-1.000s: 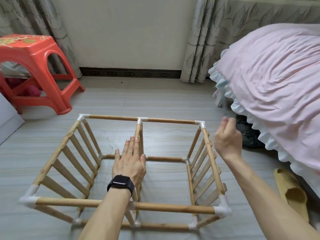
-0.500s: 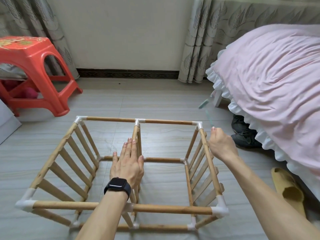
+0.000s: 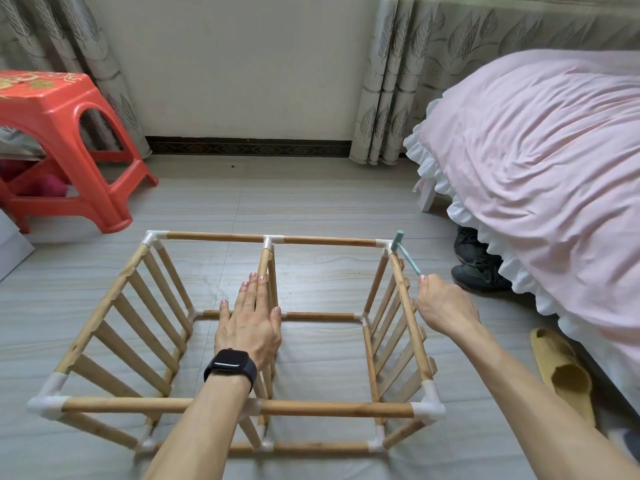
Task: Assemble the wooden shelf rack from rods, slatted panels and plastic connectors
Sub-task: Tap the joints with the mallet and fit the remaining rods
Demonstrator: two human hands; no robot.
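1. The rack [image 3: 329,408] stands on the floor [image 3: 311,209] beside the bed [image 3: 536,150], its rods and panels already joined into a box. A hard knock could make the whole frame skid on the smooth floor or lean out of square, which would spring other joints loose.
2. The right slatted panel [image 3: 398,323] runs just beside the right hand [image 3: 446,308]. A stray blow would likely dent its top rod.
3. The left hand [image 3: 247,327] lies flat with straight fingers, pressing on the middle panel [image 3: 266,268]. If that pressure is too light, the frame may bounce.
4. The right hand is curled round the handle end of a small teal hammer [image 3: 408,259]. Held so far back, the head could twist or glance off.
5. The hammer head meets the far right corner connector [image 3: 382,243]. Too much force could split the plastic.
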